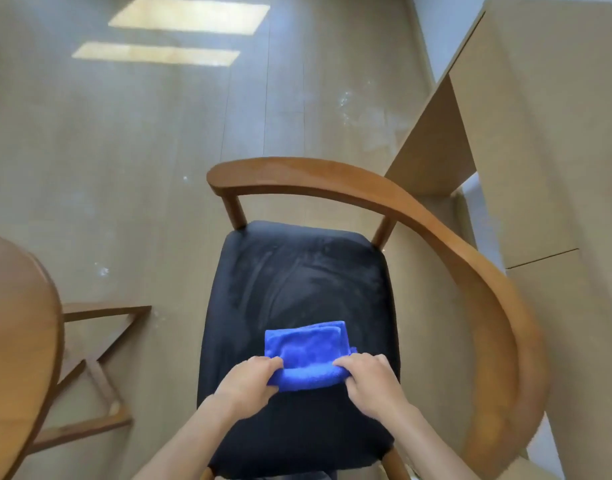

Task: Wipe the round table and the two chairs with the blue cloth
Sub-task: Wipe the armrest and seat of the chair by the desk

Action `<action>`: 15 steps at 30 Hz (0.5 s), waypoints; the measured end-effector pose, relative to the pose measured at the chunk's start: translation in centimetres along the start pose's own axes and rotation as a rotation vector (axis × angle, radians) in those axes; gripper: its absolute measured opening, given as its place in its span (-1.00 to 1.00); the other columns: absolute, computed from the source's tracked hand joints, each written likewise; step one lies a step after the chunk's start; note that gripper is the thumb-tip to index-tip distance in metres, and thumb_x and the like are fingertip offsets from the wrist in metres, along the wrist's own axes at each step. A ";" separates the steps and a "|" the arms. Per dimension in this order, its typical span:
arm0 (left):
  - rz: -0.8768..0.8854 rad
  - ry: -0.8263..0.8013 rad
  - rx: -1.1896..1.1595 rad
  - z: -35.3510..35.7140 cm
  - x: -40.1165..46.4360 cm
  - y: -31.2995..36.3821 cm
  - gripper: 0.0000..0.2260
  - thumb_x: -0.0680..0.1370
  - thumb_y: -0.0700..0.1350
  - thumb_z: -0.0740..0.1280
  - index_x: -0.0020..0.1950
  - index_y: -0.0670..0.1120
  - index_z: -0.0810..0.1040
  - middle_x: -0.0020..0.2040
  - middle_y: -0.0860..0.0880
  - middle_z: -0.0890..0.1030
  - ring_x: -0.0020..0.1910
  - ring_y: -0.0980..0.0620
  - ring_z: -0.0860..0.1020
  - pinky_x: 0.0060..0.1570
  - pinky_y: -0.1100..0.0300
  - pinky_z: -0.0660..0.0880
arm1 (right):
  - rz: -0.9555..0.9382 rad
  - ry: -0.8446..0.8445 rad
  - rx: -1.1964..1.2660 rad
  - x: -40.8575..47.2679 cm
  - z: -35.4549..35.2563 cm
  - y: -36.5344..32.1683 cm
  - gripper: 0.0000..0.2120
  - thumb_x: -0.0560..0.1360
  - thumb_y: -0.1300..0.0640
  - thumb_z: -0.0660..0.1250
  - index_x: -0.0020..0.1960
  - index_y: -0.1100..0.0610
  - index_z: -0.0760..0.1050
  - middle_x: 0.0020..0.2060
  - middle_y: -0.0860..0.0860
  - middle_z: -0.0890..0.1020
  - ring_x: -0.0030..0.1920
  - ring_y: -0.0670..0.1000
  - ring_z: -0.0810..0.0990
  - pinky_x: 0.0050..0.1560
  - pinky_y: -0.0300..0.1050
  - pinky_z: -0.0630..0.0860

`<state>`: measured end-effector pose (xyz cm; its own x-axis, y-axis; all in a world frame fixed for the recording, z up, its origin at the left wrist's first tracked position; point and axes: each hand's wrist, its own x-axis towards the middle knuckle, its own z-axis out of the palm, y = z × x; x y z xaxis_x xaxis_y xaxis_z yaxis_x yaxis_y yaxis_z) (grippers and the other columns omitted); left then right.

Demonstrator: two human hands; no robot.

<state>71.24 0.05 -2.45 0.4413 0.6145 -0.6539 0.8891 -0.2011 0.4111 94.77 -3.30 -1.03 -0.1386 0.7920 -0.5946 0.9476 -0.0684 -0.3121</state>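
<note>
Bottom of the frame: left hand [250, 379] and right hand [368, 377] each pinch an end of the blue cloth's [306, 353] near edge, fingers curled round it. The cloth lies folded on the chair's [470, 271] black seat [297, 271], long axis left to right, stretching away up-frame. Both hands equally near. Round table [17, 341] sits far left.

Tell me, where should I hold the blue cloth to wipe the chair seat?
Hold the blue cloth by its near rolled edge, coming from the chair's front, as the left hand and right hand do. That edge bunches into a thick roll that fingers can curl round, one hand at each end, while the flat folded part lies spread on the black seat to wipe.
</note>
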 end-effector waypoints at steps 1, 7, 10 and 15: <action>-0.018 -0.019 -0.057 0.2 0.2 -0.2 -0.90 0.54 -0.08 0.27 0.03 -0.04 0.42 -0.02 0.05 0.50 -0.02 -0.02 0.49 -0.06 0.17 0.40 | 0.009 -0.017 -0.001 0.1 0.3 0.2 -0.63 0.57 0.19 0.11 0.27 -0.09 0.47 0.14 -0.13 0.60 0.13 -0.03 0.49 0.20 -0.13 0.28; -0.178 0.184 -0.223 -2.1 4.5 -1.3 -0.72 0.54 -0.05 0.27 0.25 0.00 0.42 0.13 0.06 0.52 0.00 0.04 0.51 -0.08 0.21 0.44 | 0.076 0.134 -0.045 4.8 -0.2 0.9 -0.61 0.59 0.08 0.12 0.42 -0.06 0.31 0.26 -0.10 0.51 0.20 0.02 0.43 0.18 -0.10 0.32; -0.233 0.185 -0.143 -2.2 5.3 -1.0 -0.63 0.59 -0.01 0.22 0.38 -0.01 0.33 0.31 0.07 0.39 0.12 0.03 0.51 -0.03 0.19 0.45 | -0.004 0.248 -0.165 5.6 -0.5 -0.3 -0.47 0.46 0.06 0.39 0.41 0.02 0.39 0.32 0.03 0.47 0.28 0.10 0.44 0.20 -0.03 0.43; -0.300 0.284 -0.218 -0.7 5.1 -1.0 -0.70 0.64 -0.09 0.12 0.35 -0.07 0.39 0.32 0.04 0.40 0.18 0.05 0.47 0.08 0.17 0.44 | -0.430 0.190 -0.271 5.5 1.9 -0.9 -0.40 0.24 0.01 0.55 0.26 -0.08 0.54 0.33 0.11 0.51 0.31 0.21 0.49 0.22 0.19 0.49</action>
<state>72.53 3.86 -5.73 0.0910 0.8116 -0.5771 0.9130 0.1635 0.3738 92.58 -0.02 -5.49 -0.4999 0.8115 -0.3028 0.8605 0.4255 -0.2803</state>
